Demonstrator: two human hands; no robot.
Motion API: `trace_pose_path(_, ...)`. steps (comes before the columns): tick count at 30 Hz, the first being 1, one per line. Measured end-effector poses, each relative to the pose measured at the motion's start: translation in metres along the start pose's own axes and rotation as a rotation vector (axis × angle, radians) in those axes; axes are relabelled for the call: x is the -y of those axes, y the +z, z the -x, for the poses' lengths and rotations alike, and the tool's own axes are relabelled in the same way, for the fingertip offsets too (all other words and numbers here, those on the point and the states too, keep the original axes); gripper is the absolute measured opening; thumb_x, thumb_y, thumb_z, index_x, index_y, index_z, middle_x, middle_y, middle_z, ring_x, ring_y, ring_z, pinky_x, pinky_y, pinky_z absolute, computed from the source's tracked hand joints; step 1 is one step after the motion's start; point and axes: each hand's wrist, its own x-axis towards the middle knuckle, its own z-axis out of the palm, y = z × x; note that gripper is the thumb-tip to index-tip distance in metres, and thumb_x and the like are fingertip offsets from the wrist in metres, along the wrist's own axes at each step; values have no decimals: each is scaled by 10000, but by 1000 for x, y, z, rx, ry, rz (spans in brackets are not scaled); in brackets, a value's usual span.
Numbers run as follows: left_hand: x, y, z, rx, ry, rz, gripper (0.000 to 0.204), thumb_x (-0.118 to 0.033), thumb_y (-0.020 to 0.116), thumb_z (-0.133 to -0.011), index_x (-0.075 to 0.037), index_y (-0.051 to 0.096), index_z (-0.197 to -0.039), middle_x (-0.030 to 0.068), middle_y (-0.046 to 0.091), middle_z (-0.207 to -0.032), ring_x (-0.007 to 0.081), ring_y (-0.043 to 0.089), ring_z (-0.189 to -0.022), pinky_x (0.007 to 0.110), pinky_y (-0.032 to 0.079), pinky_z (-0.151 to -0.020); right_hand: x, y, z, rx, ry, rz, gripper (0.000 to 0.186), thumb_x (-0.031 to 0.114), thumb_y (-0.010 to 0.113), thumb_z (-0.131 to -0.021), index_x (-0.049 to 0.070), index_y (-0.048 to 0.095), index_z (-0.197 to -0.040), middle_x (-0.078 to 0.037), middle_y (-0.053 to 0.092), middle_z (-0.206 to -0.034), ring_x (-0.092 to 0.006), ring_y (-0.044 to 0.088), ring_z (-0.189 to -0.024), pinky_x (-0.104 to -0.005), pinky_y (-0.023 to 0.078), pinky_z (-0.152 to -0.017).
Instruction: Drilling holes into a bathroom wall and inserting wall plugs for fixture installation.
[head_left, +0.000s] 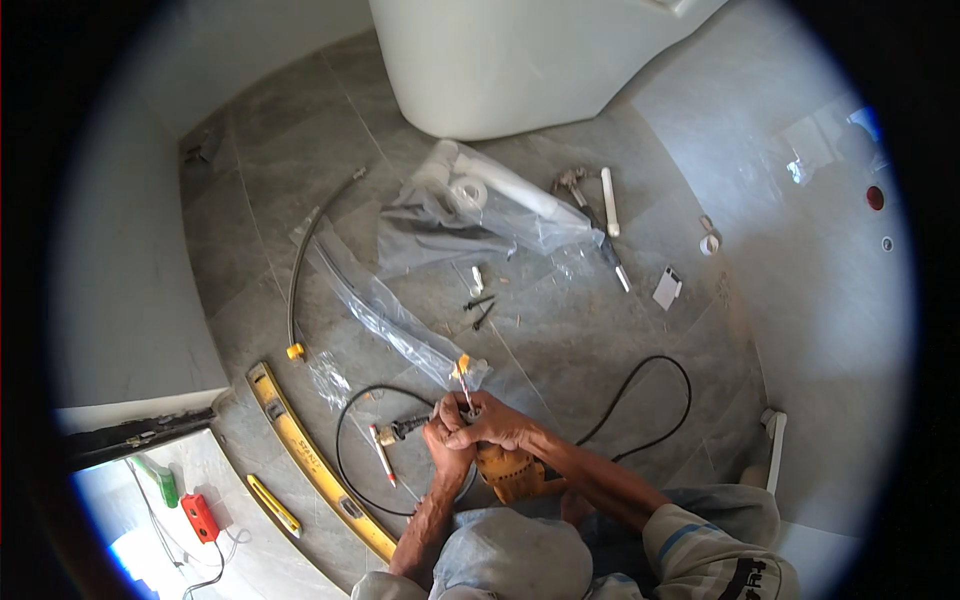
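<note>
A yellow power drill lies close to my body, its front end pointing away from me. My left hand and my right hand meet at its chuck, with curled fingers closed around it. Between them a thin drill bit sticks out forward, near an orange-yellow fitting in clear plastic. My fingers cover most of the chuck, so any small piece pinched there is hidden. The drill's black side handle shows left of my left hand. Next to it lies a white marker-like stick with a red end.
Left are a yellow spirit level, a yellow utility knife and a braided hose. Ahead lie a plastic bag with white pipes, a hammer and dark screws. A black cable loops right. A white fixture stands beyond.
</note>
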Motion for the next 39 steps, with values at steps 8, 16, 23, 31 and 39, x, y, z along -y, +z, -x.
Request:
trace_pose_path(8,16,14,6,28,24,104,171,-152,547,-864,-28,586,-976,149,624,-786,281,611,-643,364,478,-584,-9,-7,5,-2,-54,71,263,86,812,-667,72,613,-838,-17,597,-884,-169,581,-904,-344,385,-987)
trace_pose_path(16,75,-28,30,399,-301,476,354,-265,407,-1023,1,554,-1204,153,628,-1008,221,583,-862,320,468,-769,-25,-7,24,-152,-198,520,642,121,775,-776,68,496,-1352,-97,279,-1282,-211,461,-1206,-314,518,-882)
trace_pose_path(23,54,-55,30,414,-831,1108,328,-298,477,-1024,-35,554,-844,16,557,-690,100,499,-595,236,394,-562,-31,6,18,-188,-64,589,502,94,721,-837,49,532,-1300,-61,328,-1278,-169,516,-1100,-277,511,-893)
trace_pose_path(31,9,-74,47,337,-512,751,333,-280,498,-1017,11,605,-897,83,675,-816,142,651,-713,257,476,-599,10,-10,37,80,114,384,394,100,708,-853,55,534,-1204,-13,588,-1077,-94,572,-985,-238,485,-845)
trace_pose_path(39,-11,-81,39,404,-706,757,346,-319,500,-1011,-10,620,-912,66,663,-762,130,635,-626,236,464,-566,1,-6,35,-59,-36,749,593,241,907,-646,29,573,-1088,-34,631,-964,-127,596,-937,-269,482,-841)
